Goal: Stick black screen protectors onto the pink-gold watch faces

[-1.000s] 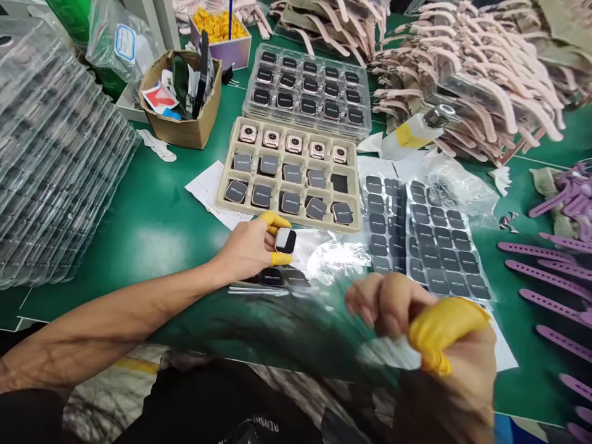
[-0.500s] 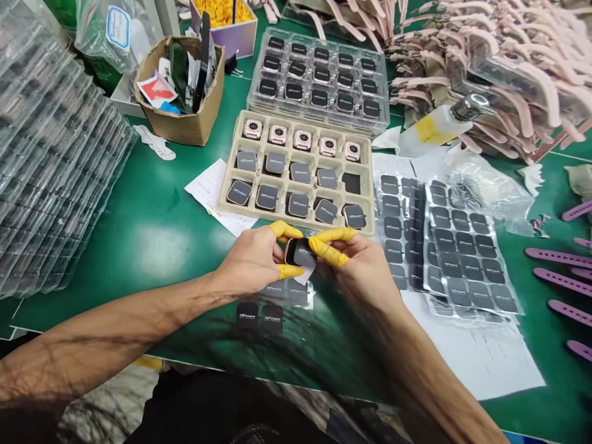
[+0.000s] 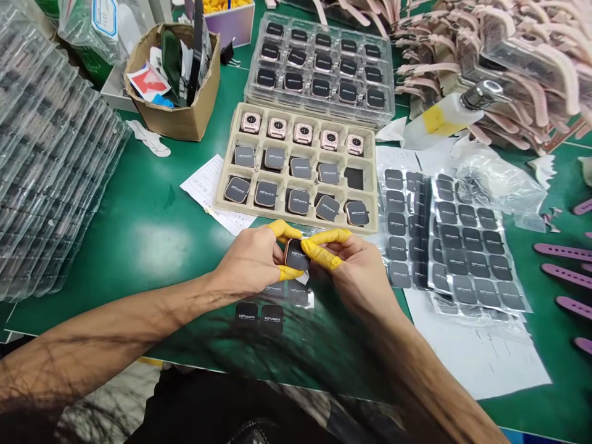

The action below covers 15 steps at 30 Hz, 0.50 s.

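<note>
Between yellow-covered fingertips, my left hand (image 3: 256, 259) grips a smartwatch case (image 3: 287, 258) with a gold-coloured rim by its top and bottom edges. My right hand (image 3: 354, 262) pinches the upper right edge of a black screen film (image 3: 300, 259) with HiFuture lettering, which lies over the watch face. A pale scrap of backing shows beneath it. Just below, a clear sheet with several similar black films (image 3: 246, 314) rests on the green table. Beyond the hands stands a beige compartment tray (image 3: 303, 224) holding film-covered watches and a back row of pink watch cases (image 3: 303, 133).
Behind the beige tray sits a clear plastic tray (image 3: 319, 110) of watches. Film sheets (image 3: 476, 265) lie to the right, near a clear bottle (image 3: 444, 120) and pink straps (image 3: 522, 80). Stacked clear trays (image 3: 50, 166) and a cardboard box (image 3: 180, 120) stand left.
My right hand has shifted left, bringing the film from partly beside the watch face to over it. My left hand keeps its grip on the watch case. The view has shifted slightly.
</note>
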Motion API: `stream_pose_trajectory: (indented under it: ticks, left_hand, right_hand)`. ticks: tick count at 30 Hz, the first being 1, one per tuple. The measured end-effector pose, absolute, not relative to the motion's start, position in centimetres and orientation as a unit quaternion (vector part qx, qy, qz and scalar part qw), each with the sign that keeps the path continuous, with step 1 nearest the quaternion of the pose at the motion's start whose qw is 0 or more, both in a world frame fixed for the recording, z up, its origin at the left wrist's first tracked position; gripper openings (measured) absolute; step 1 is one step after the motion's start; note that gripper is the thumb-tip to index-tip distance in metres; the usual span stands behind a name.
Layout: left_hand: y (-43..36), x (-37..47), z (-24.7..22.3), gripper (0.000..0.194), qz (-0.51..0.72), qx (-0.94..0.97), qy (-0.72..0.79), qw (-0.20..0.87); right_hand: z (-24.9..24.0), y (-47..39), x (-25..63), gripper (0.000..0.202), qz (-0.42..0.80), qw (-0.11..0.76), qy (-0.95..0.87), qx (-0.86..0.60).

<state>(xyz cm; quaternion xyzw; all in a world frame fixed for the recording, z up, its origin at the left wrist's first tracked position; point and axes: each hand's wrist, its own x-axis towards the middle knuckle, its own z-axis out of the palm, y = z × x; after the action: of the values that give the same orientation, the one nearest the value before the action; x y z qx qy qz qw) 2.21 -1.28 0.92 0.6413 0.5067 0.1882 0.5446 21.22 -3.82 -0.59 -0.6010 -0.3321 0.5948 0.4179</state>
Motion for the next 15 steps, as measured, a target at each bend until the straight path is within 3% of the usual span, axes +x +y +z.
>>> stream_pose_trajectory:
  ticks: [15]
  left_hand:
    - [-1.15,2.13,0.81,0.047,0.184,0.639,0.51,0.546]
  right_hand:
    - [-0.74,-3.73,21.18,0.038,0.601,0.428,-0.319,-0.595]
